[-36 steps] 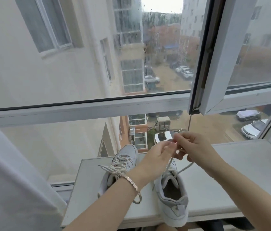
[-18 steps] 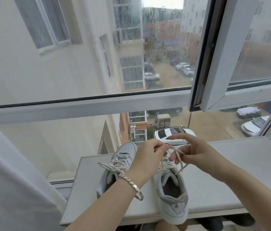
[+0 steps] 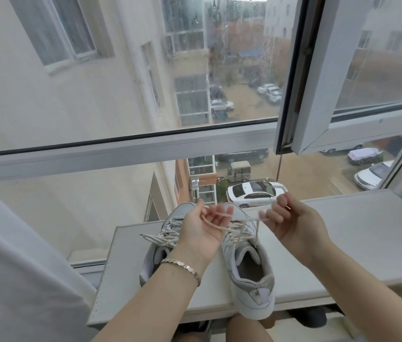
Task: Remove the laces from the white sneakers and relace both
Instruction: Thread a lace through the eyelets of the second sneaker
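Two white sneakers stand side by side on a pale ledge (image 3: 358,243), toes toward the window. The right sneaker (image 3: 249,275) has its heel hanging over the ledge's near edge, and its cream lace (image 3: 238,230) is loose at the top. My left hand (image 3: 202,230), palm up, curls its fingers round one part of that lace. My right hand (image 3: 291,218) pinches the other end and holds it up and to the right. The left sneaker (image 3: 163,240) is laced, its lace ends trailing left, and my left forearm hides part of it.
A large window (image 3: 121,95) rises just behind the ledge, with an opened sash (image 3: 318,82) jutting inward at the upper right. A white sleeve or cloth (image 3: 10,267) fills the lower left. Dark shoes (image 3: 311,317) show under the ledge's front edge.
My hands were close together over the right sneaker; they have drawn apart, the right hand going right with the lace end, the left turning palm up.
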`<state>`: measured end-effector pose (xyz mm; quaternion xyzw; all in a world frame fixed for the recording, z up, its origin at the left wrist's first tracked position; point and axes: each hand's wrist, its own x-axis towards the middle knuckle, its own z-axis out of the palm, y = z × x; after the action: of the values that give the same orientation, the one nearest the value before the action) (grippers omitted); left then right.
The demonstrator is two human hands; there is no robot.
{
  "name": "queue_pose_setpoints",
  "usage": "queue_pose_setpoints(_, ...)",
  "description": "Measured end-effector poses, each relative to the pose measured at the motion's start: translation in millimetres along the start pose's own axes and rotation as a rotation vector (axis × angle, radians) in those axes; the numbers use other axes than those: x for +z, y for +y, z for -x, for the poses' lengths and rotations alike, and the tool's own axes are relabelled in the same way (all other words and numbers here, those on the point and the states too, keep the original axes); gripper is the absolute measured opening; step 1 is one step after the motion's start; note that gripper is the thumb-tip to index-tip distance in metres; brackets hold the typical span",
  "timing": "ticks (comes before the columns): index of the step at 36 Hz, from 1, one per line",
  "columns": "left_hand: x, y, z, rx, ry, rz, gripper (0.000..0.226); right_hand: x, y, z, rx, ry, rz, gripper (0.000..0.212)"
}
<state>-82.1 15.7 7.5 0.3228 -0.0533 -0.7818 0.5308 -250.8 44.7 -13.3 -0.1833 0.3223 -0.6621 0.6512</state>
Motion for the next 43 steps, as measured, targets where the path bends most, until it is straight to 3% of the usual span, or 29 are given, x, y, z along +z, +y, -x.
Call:
queue_pose_setpoints(2,-5.7,5.9,-6.1,0.061,0.103,-0.199,0.038,-11.1,-2.2,-3.1,-0.009,0.107,0.127,0.03)
queue_pose_setpoints(5,-25.4,21.8,-17.2,0.434,0.181,-1.2,0.042,-32.4,-7.1,-5.4,-0.052,0.218,0.411,0.031)
queue_pose_setpoints(6,-30.9,26.9,-19.9,0.552,0.163,-1.421,0.045,-38.2,-7.4,-5.3,-0.057,0.245,0.468,0.031)
queue_pose_setpoints(10,-40.0,27.1,-23.3,0.642,0.014,-1.661,0.047,-42.6,0.4,-6.4,-0.069,0.287,0.583,0.033)
queue_pose_setpoints(12,-36.7,18.0,-22.2,0.569,-0.09,-1.679,0.041,-33.8,4.8,-8.2,-0.078,0.258,0.595,0.033)
queue_pose_setpoints(16,-22.0,-1.8,-17.9,0.357,-0.27,-1.595,0.007,-10.2,6.4,-13.1,-0.054,0.106,0.518,0.031)
queue_pose_setpoints(20,-10.8,-16.5,-18.1,0.237,-0.366,-1.634,0.011,13.0,-1.8,-24.4,-0.074,-0.012,0.33,0.032)
queue_pose_setpoints(26,-0.3,-25.2,-21.5,0.244,-0.352,-1.533,0.007,20.2,-7.4,-36.6,-0.086,0.045,0.338,0.029)
queue_pose_setpoints(28,-1.7,-24.3,-22.4,0.26,-0.298,-1.459,0.008,13.4,-1.6,-34.9,-0.049,0.115,0.55,0.03)
queue_pose_setpoints(31,-7.9,-22.1,-24.3,0.25,-0.221,-1.339,0.013,-3.7,10.2,-23.1,-0.152,0.221,1.157,0.024)
queue_pose_setpoints(33,-10.9,-21.2,-24.2,0.235,-0.199,-1.299,0.013,-15.1,17.0,-11.9,-0.376,0.084,1.447,0.047)
queue_pose_setpoints(35,-11.9,-21.9,-24.1,0.224,-0.198,-1.282,0.011,-21.8,22.4,-5.0,-0.517,-0.148,1.633,0.051)
queue_pose_setpoints(37,-11.8,-23.0,-22.8,0.23,-0.206,-1.268,0.014,-25.7,25.9,-2.3,-0.573,-0.249,1.74,0.04)
queue_pose_setpoints(40,-12.0,-22.1,-21.0,0.237,-0.233,-1.277,0.024,-24.7,24.4,-2.6,-0.647,-0.228,1.782,0.02)
queue_pose_setpoints(43,-10.9,-19.6,-20.3,0.253,-0.26,-1.306,0.019,-21.7,20.3,-2.7,-0.563,-0.315,1.736,0.014)
